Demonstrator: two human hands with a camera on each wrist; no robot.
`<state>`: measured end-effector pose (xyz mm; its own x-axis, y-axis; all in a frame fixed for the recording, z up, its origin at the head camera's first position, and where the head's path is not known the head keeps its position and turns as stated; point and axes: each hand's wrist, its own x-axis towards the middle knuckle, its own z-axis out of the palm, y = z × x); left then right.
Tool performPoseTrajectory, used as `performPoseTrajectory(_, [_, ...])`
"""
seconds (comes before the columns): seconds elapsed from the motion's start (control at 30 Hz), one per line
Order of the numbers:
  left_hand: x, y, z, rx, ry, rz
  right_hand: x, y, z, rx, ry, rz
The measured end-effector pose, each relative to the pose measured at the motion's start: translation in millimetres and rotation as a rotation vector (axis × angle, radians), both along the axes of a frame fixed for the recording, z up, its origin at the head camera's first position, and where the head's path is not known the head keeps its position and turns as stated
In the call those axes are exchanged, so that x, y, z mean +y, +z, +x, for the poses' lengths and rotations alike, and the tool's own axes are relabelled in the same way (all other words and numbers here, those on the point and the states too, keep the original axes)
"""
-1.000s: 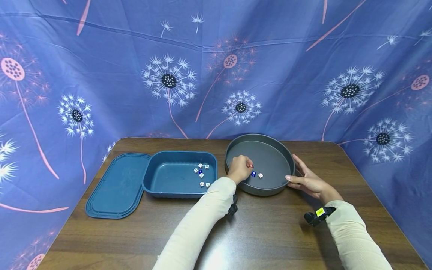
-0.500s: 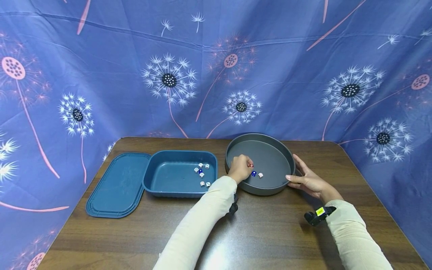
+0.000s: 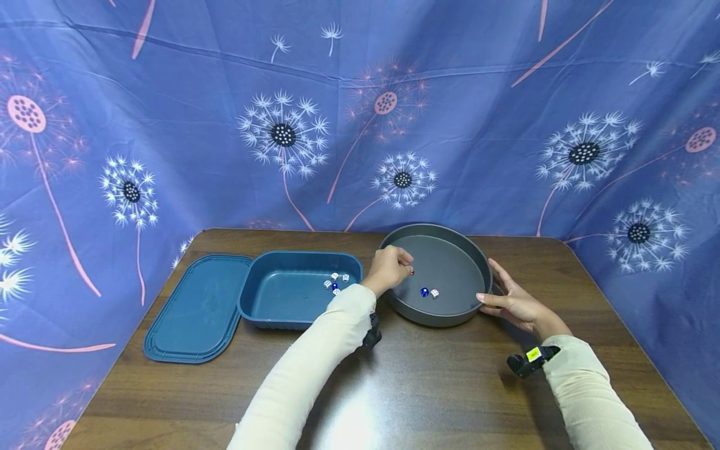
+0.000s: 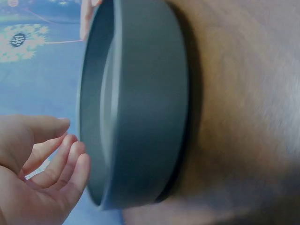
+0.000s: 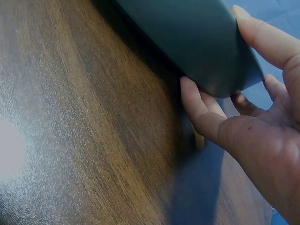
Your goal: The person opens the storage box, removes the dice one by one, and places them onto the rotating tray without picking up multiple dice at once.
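Note:
My left hand (image 3: 389,269) pinches a small red die (image 3: 412,272) above the left part of a round dark grey pan (image 3: 450,269). In the left wrist view the left hand (image 4: 44,164) is beside the pan wall (image 4: 147,103), its thumb and fingertips drawn together; the die cannot be made out there. A blue die (image 3: 424,292) and a white die (image 3: 435,293) lie side by side on the pan floor. My right hand (image 3: 514,303) grips the pan's right side, thumb over the rim and fingers spread along the outer wall, as the right wrist view also shows.
Left of the pan stands a blue rectangular tub (image 3: 281,290) holding several white dice (image 3: 345,278) and a blue die (image 3: 334,286); my left sleeve hides its near right corner. A flat blue lid (image 3: 197,312) lies farther left on the wooden table (image 3: 427,381). Patterned blue cloth hangs behind.
My left hand has lifted and shifted left with the red die, away from the blue and white dice. The right hand stays on the pan.

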<state>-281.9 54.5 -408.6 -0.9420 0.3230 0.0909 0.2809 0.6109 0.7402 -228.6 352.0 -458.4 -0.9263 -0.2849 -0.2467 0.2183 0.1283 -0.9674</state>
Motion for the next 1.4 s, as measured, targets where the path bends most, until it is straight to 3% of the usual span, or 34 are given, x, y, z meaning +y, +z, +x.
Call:
performPoseTrajectory(0.27, [-37.0, 15.0, -3.1, 0.019, -0.031, -0.009, -0.3, 2.1, 1.2, -0.004, -0.006, -0.018])
performPoseTrajectory(0.6, [-89.5, 13.5, -1.7, -0.008, 0.008, -0.011, 0.2, 0.9, 0.2, 0.001, -0.005, -0.008])
performPoseTrajectory(0.8, [-115.9, 7.2, 0.1, -0.078, 0.017, -0.008, 0.7, -0.5, -0.6, -0.002, -0.006, -0.003])
performPoseTrajectory(1.07, [-145.4, -11.4, 0.0, -0.126, 0.072, -0.046, 1.3, -0.9, -0.5, 0.005, -0.006, -0.013])
performPoseTrajectory(1.4, [-162.0, -34.2, -3.2, -0.167, 0.124, -0.134, 0.6, 1.5, 0.6, -0.001, -0.011, -0.021])
